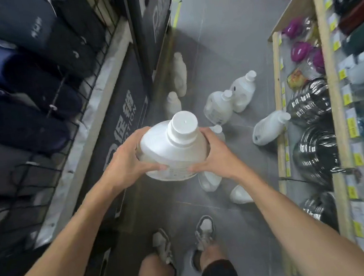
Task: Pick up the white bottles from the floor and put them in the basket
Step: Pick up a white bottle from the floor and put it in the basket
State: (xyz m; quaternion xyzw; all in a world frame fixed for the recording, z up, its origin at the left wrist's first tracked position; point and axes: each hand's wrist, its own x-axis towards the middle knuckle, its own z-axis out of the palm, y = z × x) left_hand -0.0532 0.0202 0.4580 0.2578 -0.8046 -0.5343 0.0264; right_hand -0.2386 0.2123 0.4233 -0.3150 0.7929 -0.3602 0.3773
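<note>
Above the grey tiled floor of a narrow shop aisle, a large white plastic bottle with a wide round cap is held upright between the person's two hands, well clear of the ground. The left hand grips its left flank, with the fingers curled over the shoulder and the thumb pressed to the near side. The right hand mirrors it on the right flank, fingers wrapped round the far side and thumb on the label. Both grasps look firm; neither hand is slack.

By my reading, the pick-up of this bottle is done and the carry to the basket is the step in hand. No basket shows anywhere in view, so the next move calls for a turn or a step to find it. The bottle looks bulky and possibly heavy, so it should be kept upright with both hands on it.

Much of the task is left. A pair of upright white handled jugs stands further down the aisle. A white jug lying on its side rests beside the wooden-edged shelf. Two slim white bottles stand near the left wall. More white bottles lie beneath the right wrist, near the grey shoes.
</note>
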